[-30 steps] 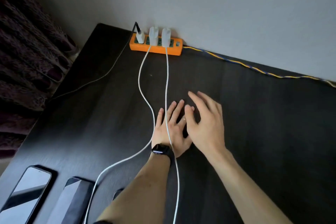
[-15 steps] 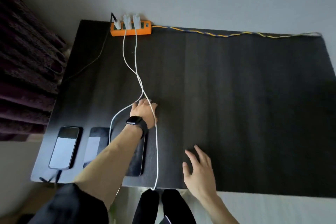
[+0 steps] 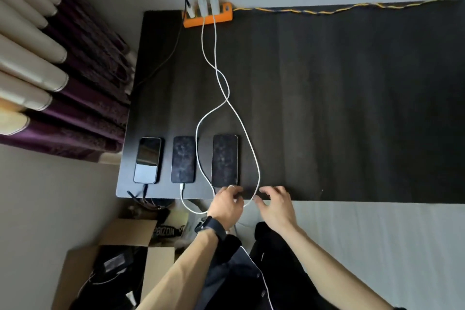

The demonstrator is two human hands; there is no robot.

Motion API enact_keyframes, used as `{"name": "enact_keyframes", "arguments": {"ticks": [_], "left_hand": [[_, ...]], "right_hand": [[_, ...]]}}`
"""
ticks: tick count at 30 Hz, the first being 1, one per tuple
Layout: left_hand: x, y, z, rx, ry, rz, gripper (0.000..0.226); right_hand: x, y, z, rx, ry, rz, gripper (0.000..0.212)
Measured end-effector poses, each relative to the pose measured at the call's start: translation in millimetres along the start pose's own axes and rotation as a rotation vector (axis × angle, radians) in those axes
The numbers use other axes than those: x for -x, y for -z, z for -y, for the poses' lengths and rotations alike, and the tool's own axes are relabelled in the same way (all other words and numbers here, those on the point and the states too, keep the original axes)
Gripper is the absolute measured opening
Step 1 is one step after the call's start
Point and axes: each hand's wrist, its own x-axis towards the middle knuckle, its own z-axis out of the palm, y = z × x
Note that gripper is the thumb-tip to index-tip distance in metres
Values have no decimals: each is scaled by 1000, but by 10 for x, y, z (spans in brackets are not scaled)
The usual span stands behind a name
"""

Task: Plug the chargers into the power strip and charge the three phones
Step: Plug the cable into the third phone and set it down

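Observation:
An orange power strip (image 3: 221,17) lies at the table's back edge with three chargers (image 3: 202,4) plugged in. Three phones lie face up in a row near the front left: the left phone (image 3: 148,160) has a dark cable in its bottom end, the middle phone (image 3: 183,159) a white cable (image 3: 181,187). My left hand (image 3: 226,205), wearing a watch, is curled at the bottom end of the right phone (image 3: 224,160), pinching the end of the second white cable (image 3: 254,156). My right hand (image 3: 276,206) hovers beside it at the table edge, fingers apart, holding nothing.
The dark table (image 3: 339,108) stands against a grey wall. A yellow-blue cord (image 3: 327,10) runs along its back edge. Curtains (image 3: 63,78) hang on the left. An open cardboard box (image 3: 118,259) with cables sits on the floor below the table's left corner.
Both hands drew back from the table's middle to its front edge. My left hand moved from the crossing cables to the right phone's bottom end; the view now takes in all three phones.

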Motion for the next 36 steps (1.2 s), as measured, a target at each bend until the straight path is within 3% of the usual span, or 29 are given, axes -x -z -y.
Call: {"name": "enact_keyframes", "arguments": {"ticks": [3, 8, 13, 16, 18, 20, 22, 24, 26, 29, 32, 36], "left_hand": [[44, -58, 193, -111, -6, 129, 43], [135, -26, 393, -151, -103, 171, 56], [259, -36, 417, -62, -217, 160, 27], [352, -18, 357, 156, -207, 137, 17], [474, 7, 358, 400, -153, 98, 17], [540, 27, 421, 623, -40, 66, 18], [670, 38, 476, 727, 9, 78, 17], [763, 48, 483, 834, 48, 138, 18], [907, 68, 378, 935, 58, 180, 20], [1038, 136, 168, 963, 29, 162, 17], [1106, 229, 177, 934, 45, 35, 15], [1075, 455, 451, 1115, 170, -216, 17]], "right_hand": [[-30, -141, 232, -80, -55, 1, 15], [-2, -140, 407, -323, -170, 75, 18], [262, -22, 400, -558, -161, -27, 21], [405, -83, 251, -599, -340, -107, 33], [553, -114, 132, -604, -505, -12, 44], [682, -150, 66, -588, -637, 227, 51], [837, -233, 11, -686, -697, 436, 57], [891, -357, 13, -821, -701, 532, 59], [883, -437, 37, -1003, -693, 469, 45], [816, -457, 37, -1295, -753, 245, 9], [819, -300, -110, -1490, -759, 185, 11], [862, 61, -539, -1811, -791, 35, 13]]}}
